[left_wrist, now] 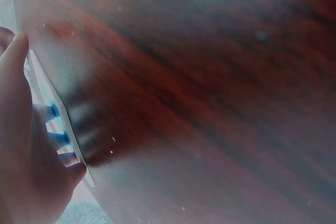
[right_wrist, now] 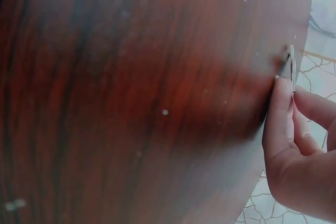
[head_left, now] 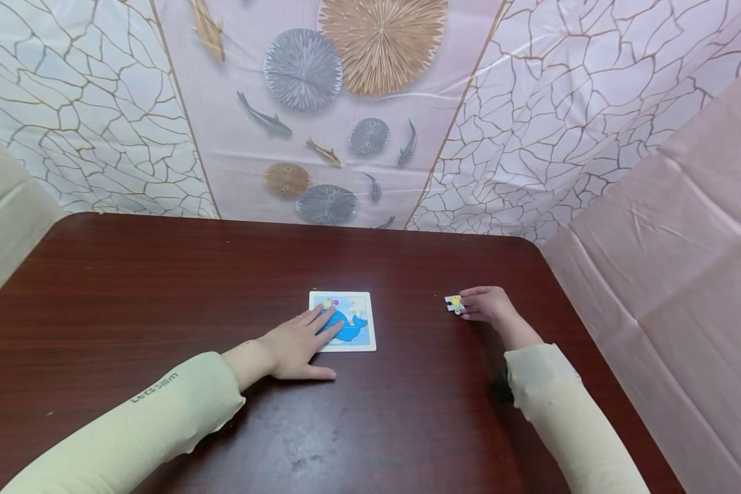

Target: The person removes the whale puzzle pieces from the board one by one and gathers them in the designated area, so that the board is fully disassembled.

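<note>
A square jigsaw puzzle point(head_left: 359, 340) with a white border and a blue whale picture lies on the brown table. Spread over its left part is my left hand point(head_left: 299, 343), fingers straight and the thumb out beside the lower edge; the left wrist view shows the fingers point(left_wrist: 73, 174) along the board's edge. Off to the right, my right hand point(head_left: 489, 307) pinches a small puzzle piece point(head_left: 453, 304) with yellow and light blue print between thumb and fingers. Seen edge-on in the right wrist view, the thin puzzle piece point(right_wrist: 292, 69) stands out past the fingertips, close over the table.
The dark brown table point(head_left: 407, 412) has a glossy surface with rounded far corners. Behind it hangs a patterned curtain point(head_left: 346, 137) with fish and round leaf prints. A pale padded panel point(head_left: 667, 274) borders the right side.
</note>
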{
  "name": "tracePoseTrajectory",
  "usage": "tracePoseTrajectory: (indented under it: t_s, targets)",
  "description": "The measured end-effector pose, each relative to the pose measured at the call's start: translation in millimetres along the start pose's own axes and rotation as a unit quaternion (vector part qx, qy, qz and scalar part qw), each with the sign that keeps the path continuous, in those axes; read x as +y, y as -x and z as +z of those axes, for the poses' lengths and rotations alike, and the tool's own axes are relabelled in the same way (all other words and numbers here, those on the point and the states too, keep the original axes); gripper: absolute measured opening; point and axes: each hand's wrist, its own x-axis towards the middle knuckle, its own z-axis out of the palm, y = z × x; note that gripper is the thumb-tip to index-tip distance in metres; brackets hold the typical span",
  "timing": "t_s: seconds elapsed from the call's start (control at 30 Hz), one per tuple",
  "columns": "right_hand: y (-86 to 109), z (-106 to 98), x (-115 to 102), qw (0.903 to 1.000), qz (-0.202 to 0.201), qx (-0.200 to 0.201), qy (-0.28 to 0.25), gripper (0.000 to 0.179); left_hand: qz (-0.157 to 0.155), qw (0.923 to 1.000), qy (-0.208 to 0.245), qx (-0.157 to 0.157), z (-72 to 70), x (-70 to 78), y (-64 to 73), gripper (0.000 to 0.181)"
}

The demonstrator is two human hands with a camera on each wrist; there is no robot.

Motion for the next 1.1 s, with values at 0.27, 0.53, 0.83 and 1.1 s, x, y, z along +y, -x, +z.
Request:
tracePoseTrajectory:
  t_s: [0.27, 0.53, 0.83, 1.1]
  targets:
    - [3.9, 1, 0, 0.9989, -0.011, 0.023, 0.04, 0.035, 0.003, 1.0, 0.001, 0.002, -1.9, 1.7, 0.6, 0.083]
    - [7.2, 2, 1, 0.9971, -0.017, 0.03, 0.068, 0.034, 0.003, 1.0, -0.001, 0.002, -3.4, 2.2, 1.1, 0.083]
    - [8.0, 5, -4, 0.9969, -0.027, 0.022, 0.071, 0.035, 0.006, 0.9999, -0.005, 0.009, -0.8, 0.7, 0.9, 0.082]
    - [12.6, 38, -27, 0.9983, -0.039, -0.042, 0.011, 0.037, 0.008, 0.9999, 0.005, 0.01, 2.8, -0.3, 0.3, 0.083]
